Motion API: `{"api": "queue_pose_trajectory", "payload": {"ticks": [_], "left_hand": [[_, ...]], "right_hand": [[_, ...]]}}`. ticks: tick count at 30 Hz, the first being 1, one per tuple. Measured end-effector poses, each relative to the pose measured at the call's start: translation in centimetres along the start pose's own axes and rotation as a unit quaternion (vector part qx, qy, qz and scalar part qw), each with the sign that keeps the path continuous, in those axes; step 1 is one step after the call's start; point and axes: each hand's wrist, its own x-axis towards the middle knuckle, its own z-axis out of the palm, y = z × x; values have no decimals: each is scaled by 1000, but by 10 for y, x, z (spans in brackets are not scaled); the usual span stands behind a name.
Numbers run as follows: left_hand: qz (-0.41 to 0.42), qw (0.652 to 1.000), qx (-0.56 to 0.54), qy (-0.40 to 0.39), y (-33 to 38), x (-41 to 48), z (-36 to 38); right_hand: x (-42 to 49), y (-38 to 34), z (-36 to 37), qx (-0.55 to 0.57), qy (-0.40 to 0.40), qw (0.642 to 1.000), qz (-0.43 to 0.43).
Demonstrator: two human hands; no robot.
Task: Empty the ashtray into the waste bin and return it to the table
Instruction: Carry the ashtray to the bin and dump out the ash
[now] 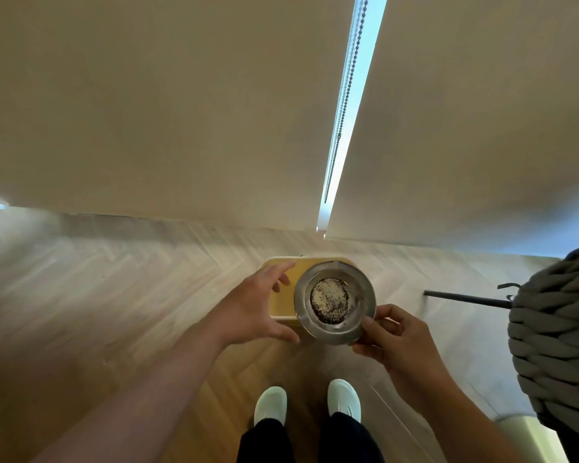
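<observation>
Head view: ashtray (335, 304) level, ash still in its bowl, pinched at the near rim by the right hand (393, 332). Left hand (256, 307) open, fingers spread, holding nothing, just left of the ashtray. Waste bin (281, 289) sits on the floor directly beneath both hands. Judgement: carried over, not yet tipped; dumping and returning it to the desk remain.

Mount: one wide-angle camera on the person's head.
Direction: steeply down and forward, past both forearms to the white shoes (306, 401) on the pale herringbone wood floor (97, 295).
Nearness: hands close below the lens, floor farther.
Upper frame: beige roller blinds (147, 111).
Distortion: edges bend.
</observation>
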Motion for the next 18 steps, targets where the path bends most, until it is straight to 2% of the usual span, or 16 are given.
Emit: {"api": "queue_pose_trajectory", "payload": {"ticks": [3, 7, 12, 18], "left_hand": [[6, 994, 105, -2, -46, 30, 9], [-10, 968, 247, -31, -100, 59, 30], [-31, 959, 281, -37, -132, 80, 53], [-39, 958, 283, 3, -146, 95, 74]], "right_hand": [[26, 27, 1, 21, 33, 999, 1], [54, 55, 0, 30, 50, 998, -2], [86, 77, -3, 30, 50, 998, 5], [125, 89, -3, 13, 49, 998, 23]]}}
